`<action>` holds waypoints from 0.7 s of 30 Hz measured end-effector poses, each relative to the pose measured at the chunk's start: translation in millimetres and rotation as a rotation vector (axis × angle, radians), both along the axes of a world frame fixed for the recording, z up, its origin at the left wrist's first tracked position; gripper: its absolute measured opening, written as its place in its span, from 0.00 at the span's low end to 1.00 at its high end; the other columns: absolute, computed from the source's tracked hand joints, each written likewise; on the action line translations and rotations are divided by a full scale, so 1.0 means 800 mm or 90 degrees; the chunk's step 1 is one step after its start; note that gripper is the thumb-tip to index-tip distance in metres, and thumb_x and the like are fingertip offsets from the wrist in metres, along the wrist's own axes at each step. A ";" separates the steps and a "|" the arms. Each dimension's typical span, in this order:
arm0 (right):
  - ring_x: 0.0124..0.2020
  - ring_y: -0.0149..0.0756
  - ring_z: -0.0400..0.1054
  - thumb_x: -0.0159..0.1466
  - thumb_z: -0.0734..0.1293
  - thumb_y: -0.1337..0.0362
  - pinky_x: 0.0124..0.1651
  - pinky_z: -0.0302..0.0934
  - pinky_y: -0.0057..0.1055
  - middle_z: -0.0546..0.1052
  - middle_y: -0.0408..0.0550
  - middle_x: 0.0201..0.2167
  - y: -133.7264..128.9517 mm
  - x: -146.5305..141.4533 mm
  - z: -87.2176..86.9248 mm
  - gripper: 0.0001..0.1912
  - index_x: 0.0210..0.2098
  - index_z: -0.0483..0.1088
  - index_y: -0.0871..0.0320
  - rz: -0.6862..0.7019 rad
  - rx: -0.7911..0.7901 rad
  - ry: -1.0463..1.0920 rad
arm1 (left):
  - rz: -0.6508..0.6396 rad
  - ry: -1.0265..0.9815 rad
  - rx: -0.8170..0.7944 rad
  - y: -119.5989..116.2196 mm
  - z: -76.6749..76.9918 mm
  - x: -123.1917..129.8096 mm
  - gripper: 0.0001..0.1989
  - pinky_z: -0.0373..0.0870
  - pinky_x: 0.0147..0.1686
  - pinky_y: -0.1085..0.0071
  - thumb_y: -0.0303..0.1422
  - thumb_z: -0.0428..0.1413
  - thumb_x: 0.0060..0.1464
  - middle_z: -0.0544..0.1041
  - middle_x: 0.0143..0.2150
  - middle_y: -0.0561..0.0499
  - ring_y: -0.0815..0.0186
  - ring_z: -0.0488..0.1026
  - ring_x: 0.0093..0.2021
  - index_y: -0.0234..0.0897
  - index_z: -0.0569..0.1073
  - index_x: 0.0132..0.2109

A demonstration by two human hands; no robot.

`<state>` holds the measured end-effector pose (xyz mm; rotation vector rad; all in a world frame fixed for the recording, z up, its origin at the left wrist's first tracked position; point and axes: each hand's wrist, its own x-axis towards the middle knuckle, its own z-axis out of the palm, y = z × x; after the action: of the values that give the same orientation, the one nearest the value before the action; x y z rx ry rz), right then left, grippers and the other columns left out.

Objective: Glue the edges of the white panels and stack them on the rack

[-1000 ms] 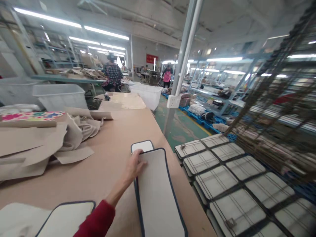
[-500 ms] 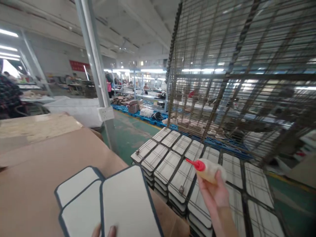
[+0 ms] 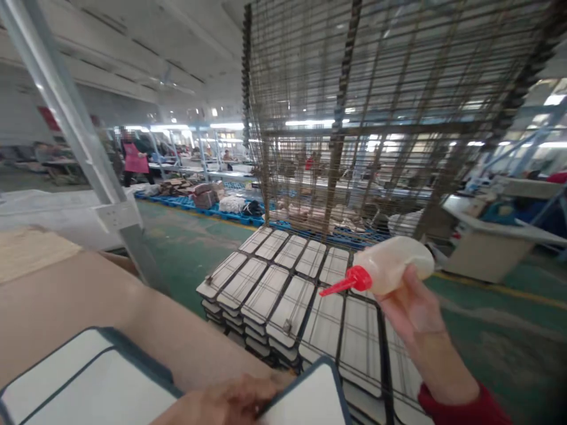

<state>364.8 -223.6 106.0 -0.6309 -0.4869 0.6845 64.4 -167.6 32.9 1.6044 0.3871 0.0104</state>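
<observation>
In my right hand point(image 3: 410, 307) is a translucent squeeze bottle point(image 3: 394, 265) with a red cap and a long red nozzle pointing left and slightly down. Fingers and thumb wrap round its body above the rack. At the bottom edge, my left hand point(image 3: 225, 398) is closed at the side of a white panel with a dark blue border point(image 3: 310, 398); blur hides some of its fingers. More white dark-edged panels point(image 3: 93, 383) lie on the brown table left of that hand. Below the bottle, a wire rack point(image 3: 295, 283) carries rows of pale rounded panels in stacked layers.
A raised wire mesh frame point(image 3: 301, 118) stands behind the rack. Left of it are a metal post point(image 3: 88, 136) with a socket box and a white bin point(image 3: 39, 206). Blue pallets point(image 3: 199, 213) with goods line the green floor. A person in a pink apron point(image 3: 134, 156) stands farther off.
My view has swung right. My left hand has brought one panel rightward from the others on the table, toward the rack. The bottle in my right hand is higher, its nozzle tipped further down.
</observation>
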 end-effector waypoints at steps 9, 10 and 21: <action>0.49 0.49 0.69 0.42 0.77 0.49 0.59 0.57 0.49 0.77 0.45 0.44 -0.056 0.074 0.018 0.29 0.43 0.72 0.47 0.050 -0.018 -0.165 | 0.052 -0.020 0.199 0.014 0.051 0.114 0.21 0.53 0.24 0.77 0.47 0.58 0.49 0.67 0.24 0.53 0.71 0.59 0.25 0.29 0.76 0.32; 0.49 0.50 0.69 0.42 0.77 0.49 0.59 0.57 0.50 0.77 0.46 0.45 -0.060 0.079 0.024 0.31 0.44 0.72 0.47 0.059 -0.018 -0.186 | 0.067 -0.021 0.262 0.023 0.061 0.121 0.19 0.54 0.25 0.77 0.45 0.58 0.50 0.67 0.24 0.53 0.71 0.60 0.27 0.29 0.76 0.31; 0.47 0.57 0.69 0.32 0.76 0.66 0.47 0.63 0.57 0.77 0.52 0.41 -0.055 0.070 0.043 0.36 0.43 0.69 0.53 0.148 -0.032 -0.160 | -0.076 -0.029 0.411 0.089 0.115 0.136 0.15 0.61 0.29 0.78 0.40 0.59 0.50 0.74 0.26 0.52 0.70 0.65 0.28 0.29 0.78 0.32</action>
<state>420.8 -268.0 140.4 -0.7186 -0.7871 0.8437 172.9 -96.6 125.2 2.2588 0.2629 0.0887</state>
